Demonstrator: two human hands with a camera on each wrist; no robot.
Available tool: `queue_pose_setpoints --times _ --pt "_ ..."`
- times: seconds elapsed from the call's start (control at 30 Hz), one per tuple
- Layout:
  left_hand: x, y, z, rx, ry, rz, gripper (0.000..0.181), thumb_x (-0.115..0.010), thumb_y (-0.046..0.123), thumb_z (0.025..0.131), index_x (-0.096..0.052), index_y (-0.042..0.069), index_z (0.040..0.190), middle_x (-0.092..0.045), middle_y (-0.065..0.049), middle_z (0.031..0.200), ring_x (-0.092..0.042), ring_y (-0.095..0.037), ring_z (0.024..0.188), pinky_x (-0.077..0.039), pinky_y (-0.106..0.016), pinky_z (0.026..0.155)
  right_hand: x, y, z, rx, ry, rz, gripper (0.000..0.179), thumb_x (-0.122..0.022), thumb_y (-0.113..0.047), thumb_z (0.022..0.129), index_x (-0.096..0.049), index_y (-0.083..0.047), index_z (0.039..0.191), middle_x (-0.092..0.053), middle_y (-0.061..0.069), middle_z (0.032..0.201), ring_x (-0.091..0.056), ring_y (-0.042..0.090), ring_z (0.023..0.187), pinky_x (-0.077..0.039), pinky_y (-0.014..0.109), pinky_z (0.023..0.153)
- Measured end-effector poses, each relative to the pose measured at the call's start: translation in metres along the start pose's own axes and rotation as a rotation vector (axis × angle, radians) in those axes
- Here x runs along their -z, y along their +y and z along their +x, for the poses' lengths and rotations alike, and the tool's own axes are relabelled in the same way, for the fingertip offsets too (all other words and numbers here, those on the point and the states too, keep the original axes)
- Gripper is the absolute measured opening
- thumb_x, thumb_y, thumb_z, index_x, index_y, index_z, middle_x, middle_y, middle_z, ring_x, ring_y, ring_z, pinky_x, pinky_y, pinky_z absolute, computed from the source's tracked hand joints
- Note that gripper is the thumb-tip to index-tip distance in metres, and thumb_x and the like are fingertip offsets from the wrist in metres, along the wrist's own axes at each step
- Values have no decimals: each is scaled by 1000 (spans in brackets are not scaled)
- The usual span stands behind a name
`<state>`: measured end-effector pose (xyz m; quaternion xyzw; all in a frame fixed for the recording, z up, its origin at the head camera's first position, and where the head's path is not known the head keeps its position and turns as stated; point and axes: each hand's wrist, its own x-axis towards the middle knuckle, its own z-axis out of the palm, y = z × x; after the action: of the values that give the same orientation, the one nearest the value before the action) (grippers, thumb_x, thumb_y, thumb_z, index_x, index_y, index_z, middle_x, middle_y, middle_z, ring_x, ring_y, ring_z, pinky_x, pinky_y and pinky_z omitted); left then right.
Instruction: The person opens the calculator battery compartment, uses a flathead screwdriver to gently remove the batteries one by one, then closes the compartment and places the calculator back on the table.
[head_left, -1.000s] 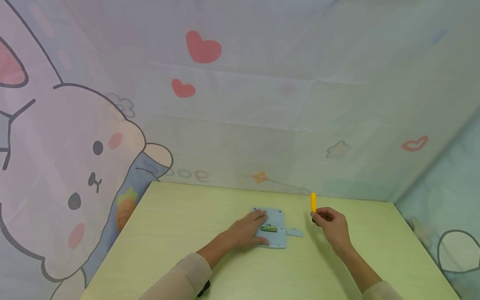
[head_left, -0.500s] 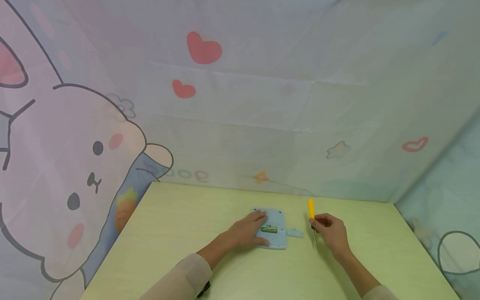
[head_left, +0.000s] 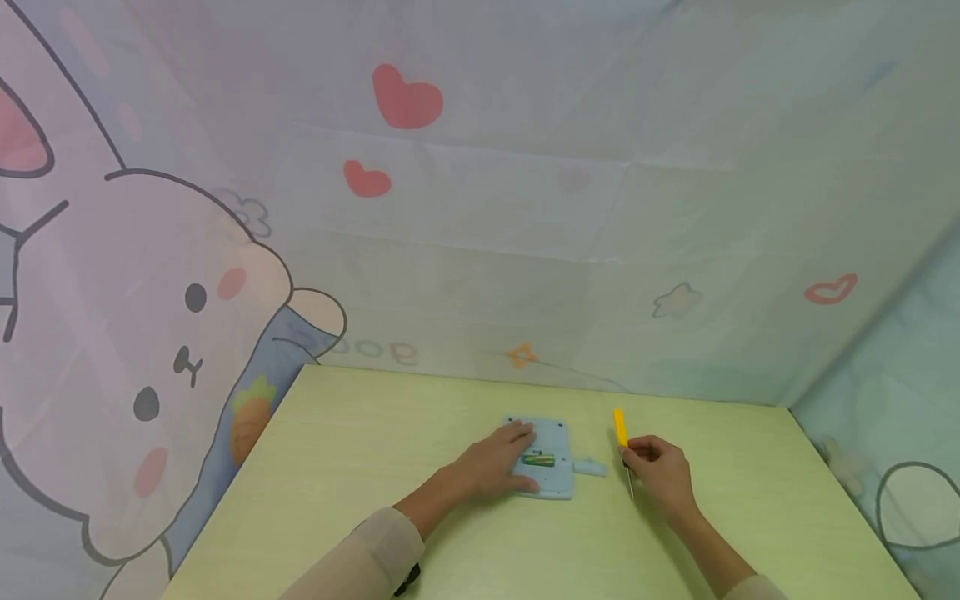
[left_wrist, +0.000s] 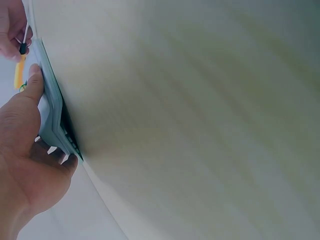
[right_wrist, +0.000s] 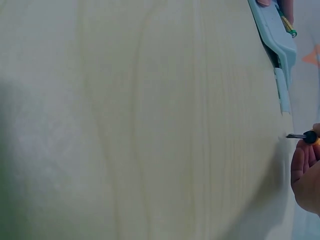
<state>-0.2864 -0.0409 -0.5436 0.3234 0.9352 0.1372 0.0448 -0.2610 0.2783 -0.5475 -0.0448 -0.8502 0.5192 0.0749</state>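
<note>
A light-blue calculator (head_left: 553, 482) lies back up on the table, a green-and-yellow battery (head_left: 538, 459) showing in its open compartment. My left hand (head_left: 491, 462) holds it by the left part, thumb at the near side and fingers toward the far side; some fingers are hidden in the head view. Right of it lies a small light-blue cover (head_left: 590, 468), flat on the table. My right hand (head_left: 663, 475) pinches a yellow-handled screwdriver (head_left: 620, 427) near its black collar. The handle points up, the metal shaft down; in the right wrist view the shaft (right_wrist: 296, 136) touches nothing.
The pale wooden table (head_left: 360, 467) ends at a printed cloth backdrop (head_left: 480, 250) behind it. Another cloth panel (head_left: 900, 433) stands along the right side.
My right hand has come nearer and lower with the screwdriver, whose handle now leans a little to the left. The left hand, calculator and cover stay where they were.
</note>
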Motion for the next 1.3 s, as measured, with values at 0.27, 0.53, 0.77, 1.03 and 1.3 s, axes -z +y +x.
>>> queue_pose_setpoints --times 0.27,0.53,0.77,1.03,1.3 --pt "-1 -1 0 -6 7 -1 89 -65 63 98 -37 12 166 -28 1 174 -23 -20 161 -32 -37 124 -1 5 2 5 32 -85 25 -79 -18 98 -75 4 109 -76 10 93 -68 15 78 -56 22 63" --pt "0 0 -1 -6 5 -3 89 -65 63 99 -37 11 166 -29 0 174 -23 -21 161 -31 -37 125 -4 7 1 46 56 -169 22 -81 -19 96 -78 1 104 -77 8 91 -67 16 78 -55 22 62" --pt "2 2 -2 -9 3 3 89 -65 62 99 -36 9 166 -29 -2 174 -23 -21 161 -31 -37 125 -5 8 0 40 47 -226 19 -81 -19 95 -78 -1 102 -76 5 88 -66 17 78 -53 25 64" --pt "3 2 -2 -5 8 8 90 -65 62 99 -36 10 166 -29 -1 174 -23 -21 161 -30 -36 126 -9 5 -1 30 38 -278 18 -81 -19 94 -77 -2 96 -71 4 83 -63 18 75 -51 29 65" --pt "6 5 -5 -5 2 -10 89 -66 60 99 -36 9 166 -29 -2 174 -23 -22 161 -31 -38 125 -12 8 -1 26 46 -297 19 -82 -20 93 -74 -2 94 -69 5 81 -62 20 75 -51 31 66"
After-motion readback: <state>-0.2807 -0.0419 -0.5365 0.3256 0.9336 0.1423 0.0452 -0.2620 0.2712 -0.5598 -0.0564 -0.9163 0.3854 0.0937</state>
